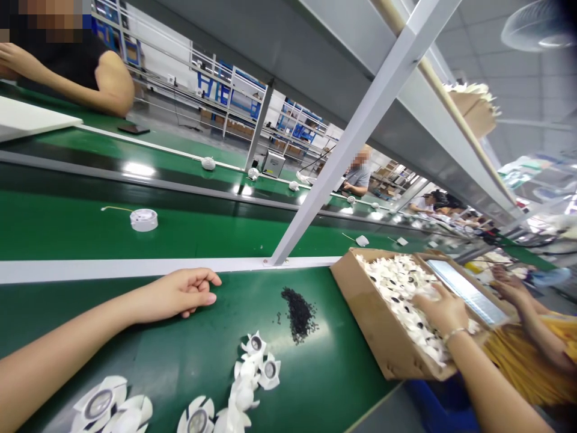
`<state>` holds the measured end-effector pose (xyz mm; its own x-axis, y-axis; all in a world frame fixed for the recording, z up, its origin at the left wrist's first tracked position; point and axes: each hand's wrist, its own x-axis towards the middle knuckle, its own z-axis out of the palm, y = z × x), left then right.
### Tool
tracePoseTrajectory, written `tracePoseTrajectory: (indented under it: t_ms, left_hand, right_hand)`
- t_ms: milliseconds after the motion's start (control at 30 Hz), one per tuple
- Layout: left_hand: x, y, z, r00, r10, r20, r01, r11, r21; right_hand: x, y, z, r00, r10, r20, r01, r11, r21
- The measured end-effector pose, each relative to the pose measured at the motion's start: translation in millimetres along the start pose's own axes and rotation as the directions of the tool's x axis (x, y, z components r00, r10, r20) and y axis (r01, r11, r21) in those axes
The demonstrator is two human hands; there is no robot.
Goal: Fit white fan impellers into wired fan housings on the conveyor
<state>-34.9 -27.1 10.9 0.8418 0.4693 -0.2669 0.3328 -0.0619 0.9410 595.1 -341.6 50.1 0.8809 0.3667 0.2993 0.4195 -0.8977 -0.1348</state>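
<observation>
From my remote station I see the open right hand [442,310] spread on white plastic petal-shaped parts [396,288] heaped in a brown cardboard box [374,325], while the empty, loosely curled left hand [180,294] rests on a green conveyor belt [306,385], nearer a small pile of black granules [298,314].

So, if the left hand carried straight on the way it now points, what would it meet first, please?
Most likely the left hand would meet the white strip along the green belt first, near the foot of the metal upright; the black granules lie off that line, though depth is unclear.
</observation>
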Motion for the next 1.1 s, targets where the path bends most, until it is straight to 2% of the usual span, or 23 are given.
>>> tracePoseTrajectory:
  t_ms: [167, 333, 500, 600, 633, 700, 767, 800, 867, 933, 1000, 1033, 1100]
  left_hand:
    - [0.0, -0.5, 0.0, 1.000, 0.000, -0.002, 0.000, 1.000, 0.006]
    - [-1.2, 0.7, 0.5, 1.000, -0.009, -0.011, 0.009, 1.000, 0.008]
    - [-2.3, 6.3, 1.7, 0.999, -0.029, -0.014, 0.029, 1.000, 0.004]
    - [-3.3, 7.3, 1.2, 1.000, -0.027, -0.015, 0.027, 1.000, 0.001]
    - [-3.7, 6.9, 0.9, 1.000, -0.022, -0.013, 0.022, 1.000, -0.001]
    - [-4.1, 5.4, 0.9, 1.000, -0.011, -0.010, 0.011, 1.000, -0.009]
    - [-3.3, 2.7, 1.6, 1.000, 0.010, -0.014, -0.011, 0.999, -0.033]
    - [-2.4, 1.0, 2.2, 0.999, 0.030, -0.040, -0.032, 0.998, -0.052]
    - [0.0, -2.8, 3.4, 0.985, 0.085, -0.151, -0.097, 0.992, -0.079]
    - [2.7, -6.5, 3.7, 0.941, 0.168, -0.293, -0.197, 0.978, -0.070]
    - [4.5, -9.4, 2.2, 0.889, 0.265, -0.374, -0.303, 0.952, -0.046]
    - [4.8, -10.4, 0.7, 0.871, 0.304, -0.386, -0.346, 0.937, -0.042]
    - [4.1, -11.3, -3.3, 0.867, 0.352, -0.352, -0.392, 0.919, -0.047]
  right_hand:
    - [-2.7, -12.8, -13.6, 0.997, -0.046, -0.059, 0.048, 0.998, 0.030]
    - [-2.7, -40.9, -49.0, 0.980, -0.093, -0.178, 0.110, 0.990, 0.089]
    - [-11.9, -79.3, -88.4, 0.928, -0.131, -0.350, 0.196, 0.968, 0.157]
    - [-35.8, -112.5, -105.0, 0.874, -0.174, -0.455, 0.303, 0.926, 0.227]
    - [-49.2, -126.5, -109.6, 0.842, -0.208, -0.498, 0.370, 0.894, 0.251]
    - [-85.0, -159.1, -117.1, 0.744, -0.309, -0.592, 0.545, 0.793, 0.271]
    - [-130.6, -196.2, -120.1, 0.633, -0.472, -0.614, 0.727, 0.634, 0.262]
    - [-155.5, -215.8, -118.9, 0.592, -0.530, -0.607, 0.788, 0.539, 0.299]
    - [-205.0, -254.9, -109.8, 0.566, -0.646, -0.513, 0.819, 0.368, 0.440]
    - [-248.5, -291.6, -92.8, 0.508, -0.773, -0.381, 0.782, 0.227, 0.581]
    - [-281.7, -323.5, -73.0, 0.349, -0.895, -0.277, 0.749, 0.089, 0.656]
    - [-294.1, -337.0, -64.0, 0.244, -0.943, -0.226, 0.732, 0.027, 0.680]
    - [-311.2, -358.9, -51.2, 0.016, -0.989, -0.146, 0.697, -0.093, 0.711]
